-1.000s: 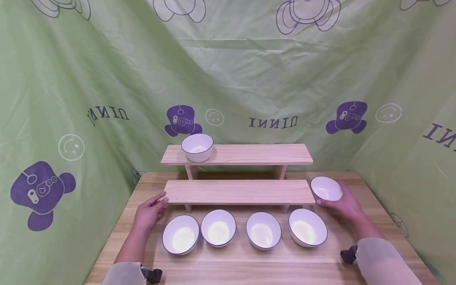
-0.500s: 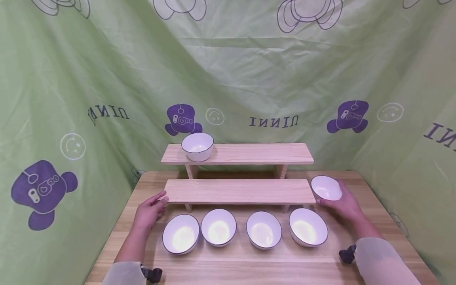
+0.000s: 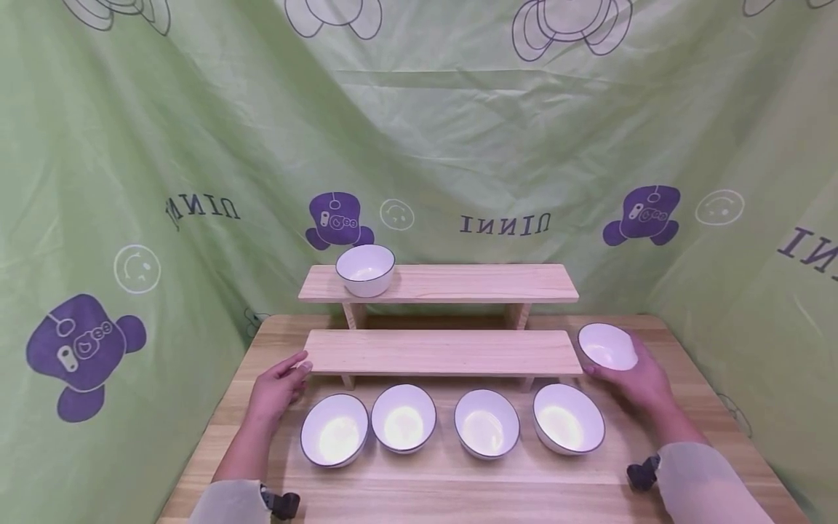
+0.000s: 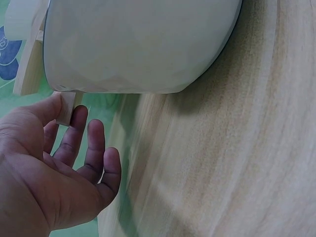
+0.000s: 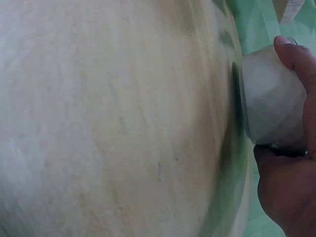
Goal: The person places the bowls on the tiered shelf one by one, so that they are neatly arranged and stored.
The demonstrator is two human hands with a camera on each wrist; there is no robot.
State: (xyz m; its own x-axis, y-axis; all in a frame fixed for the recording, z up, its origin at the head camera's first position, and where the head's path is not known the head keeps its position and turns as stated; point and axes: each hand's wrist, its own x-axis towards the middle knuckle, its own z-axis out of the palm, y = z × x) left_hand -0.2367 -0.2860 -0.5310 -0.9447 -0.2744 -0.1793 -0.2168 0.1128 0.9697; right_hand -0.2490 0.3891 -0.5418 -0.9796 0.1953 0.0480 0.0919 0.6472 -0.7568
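Note:
At the right end of the lower wooden shelf (image 3: 439, 352), my right hand (image 3: 640, 375) grips a white bowl (image 3: 606, 346) with a dark rim. In the right wrist view the thumb lies along the side of that bowl (image 5: 274, 98), and other fingers show below it. My left hand (image 3: 273, 389) pinches the left end of the lower shelf. The left wrist view shows the shelf end (image 4: 66, 108) between thumb and fingers, the other fingers loosely bent. A nearby bowl (image 4: 143, 44) fills the top of that view.
Several white bowls stand in a row before the lower shelf, from the leftmost bowl (image 3: 334, 431) to the rightmost bowl (image 3: 568, 419). Another bowl (image 3: 365, 271) sits at the left of the upper shelf (image 3: 478, 282). Green patterned cloth (image 3: 419, 145) hangs around the wooden table (image 3: 445, 498).
My right hand has shifted slightly to the right with the bowl, widening the gap to the shelf end. The left hand stays at the lower shelf's left end.

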